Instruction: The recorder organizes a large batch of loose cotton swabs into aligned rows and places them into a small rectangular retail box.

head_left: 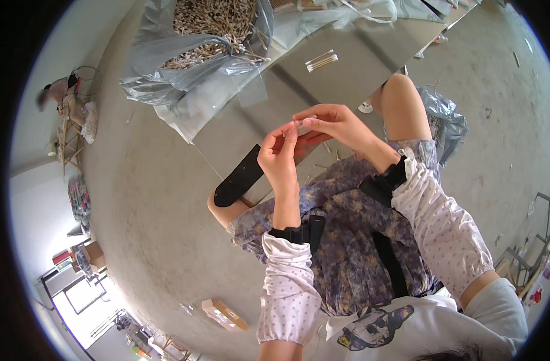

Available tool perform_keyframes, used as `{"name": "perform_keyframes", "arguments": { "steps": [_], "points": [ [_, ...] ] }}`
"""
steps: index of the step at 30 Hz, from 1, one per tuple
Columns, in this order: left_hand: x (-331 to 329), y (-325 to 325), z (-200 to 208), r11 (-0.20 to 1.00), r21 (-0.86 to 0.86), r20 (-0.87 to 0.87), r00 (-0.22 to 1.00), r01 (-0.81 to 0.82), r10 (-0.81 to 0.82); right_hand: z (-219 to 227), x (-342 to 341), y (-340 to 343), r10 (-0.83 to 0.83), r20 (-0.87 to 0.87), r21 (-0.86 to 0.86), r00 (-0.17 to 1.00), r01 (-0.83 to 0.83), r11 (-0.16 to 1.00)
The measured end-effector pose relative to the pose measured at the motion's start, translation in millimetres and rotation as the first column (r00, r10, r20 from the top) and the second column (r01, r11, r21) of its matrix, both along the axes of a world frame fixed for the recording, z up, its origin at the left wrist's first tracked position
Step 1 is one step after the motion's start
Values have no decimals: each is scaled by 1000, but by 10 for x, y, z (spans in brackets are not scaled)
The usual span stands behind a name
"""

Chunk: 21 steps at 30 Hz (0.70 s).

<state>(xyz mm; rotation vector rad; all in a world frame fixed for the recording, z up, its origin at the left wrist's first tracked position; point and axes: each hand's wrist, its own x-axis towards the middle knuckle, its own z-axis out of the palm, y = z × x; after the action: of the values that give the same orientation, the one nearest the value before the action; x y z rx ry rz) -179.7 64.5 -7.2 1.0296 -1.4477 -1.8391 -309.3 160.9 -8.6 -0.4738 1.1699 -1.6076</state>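
Observation:
My left hand (278, 162) and my right hand (342, 127) meet over the near edge of the table. Their fingertips pinch a small translucent piece (305, 127) that looks like clear plastic; the fingers cover most of it. Beyond them on the table lie a few cotton swabs (321, 61) side by side. A flat clear plastic sheet or bag (253, 91) rests by the table's left edge. At the far left, a big grey plastic bag (157, 57) stands open, heaped with loose cotton swabs (212, 27).
Black straps circle both wrists, and a black strip (239, 177) hangs over my left knee. A grey plastic bag (446, 120) sits on the floor beside my right leg. An opened cardboard box (224, 314) lies on the floor at left. Another person (64, 93) is far left.

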Motion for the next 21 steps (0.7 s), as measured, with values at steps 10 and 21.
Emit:
{"name": "perform_keyframes", "arguments": {
  "steps": [10, 21],
  "points": [
    [-37, 119, -10, 1000, -26, -19, 1000, -16, 16, -16, -26, 26, -21, 72, 105, 997, 14, 994],
    [29, 6, -105, 992, 126, -88, 996, 23, -12, 2, -38, 7, -10, 35, 130, 999, 6, 991]
  ]
}}
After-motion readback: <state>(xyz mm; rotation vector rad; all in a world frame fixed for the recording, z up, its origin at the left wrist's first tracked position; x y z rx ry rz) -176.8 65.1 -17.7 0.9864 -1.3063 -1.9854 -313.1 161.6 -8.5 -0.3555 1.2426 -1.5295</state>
